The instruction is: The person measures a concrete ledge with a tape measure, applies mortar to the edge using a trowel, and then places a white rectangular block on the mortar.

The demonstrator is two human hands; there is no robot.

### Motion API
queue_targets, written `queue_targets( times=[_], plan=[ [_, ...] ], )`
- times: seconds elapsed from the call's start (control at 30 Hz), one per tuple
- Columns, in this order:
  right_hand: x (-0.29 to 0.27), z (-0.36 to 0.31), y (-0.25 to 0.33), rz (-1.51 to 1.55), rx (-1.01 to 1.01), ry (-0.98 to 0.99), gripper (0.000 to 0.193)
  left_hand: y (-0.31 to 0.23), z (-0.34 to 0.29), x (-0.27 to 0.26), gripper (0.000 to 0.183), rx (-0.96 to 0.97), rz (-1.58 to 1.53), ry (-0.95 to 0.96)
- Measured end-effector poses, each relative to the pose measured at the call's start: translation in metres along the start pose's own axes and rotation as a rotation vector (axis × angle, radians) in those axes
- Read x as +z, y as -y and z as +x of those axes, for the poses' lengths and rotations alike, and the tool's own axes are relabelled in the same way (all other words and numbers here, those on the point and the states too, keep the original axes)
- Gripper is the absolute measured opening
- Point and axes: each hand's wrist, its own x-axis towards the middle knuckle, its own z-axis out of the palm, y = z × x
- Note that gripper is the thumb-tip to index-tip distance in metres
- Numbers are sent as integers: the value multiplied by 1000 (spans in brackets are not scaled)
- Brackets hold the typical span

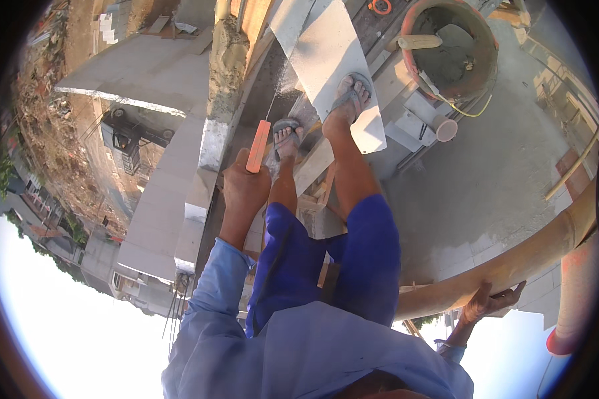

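My left hand [246,189] is closed round the orange handle of a handsaw [258,146]. Its thin blade shows nearly edge-on, running up along the line of a cut in a pale building block [329,56]. My sandalled right foot [350,96] presses on that block, while my left foot [287,139] stands beside it, close to the saw. Out to the right, my right hand [482,306] rests against a long brown beam [506,263], curved by the lens. Its fingers stretch out along the beam's lower edge.
A round tub [492,56] of grey mortar stands at the far right, a wooden-handled trowel [420,42] on its rim. Near it are a pale cup [445,128] and pale offcuts [406,136]. On the left, past a wall edge [209,143], a drop opens to ground with a parked vehicle [123,139].
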Motion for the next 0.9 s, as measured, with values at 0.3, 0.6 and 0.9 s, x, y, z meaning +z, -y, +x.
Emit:
queue_targets(
  times=[0.3,0.6,0.9],
  plan=[
    [-12,11,-6,4,-8,42,96,-46,172,58,28,-1,114,102],
    [7,9,18,183,-5,77,98,-30,110,45,30,-73,134,18],
    [3,3,6,-2,-30,-25,97,17,-10,-1,19,-39,-15,86]
  ],
)
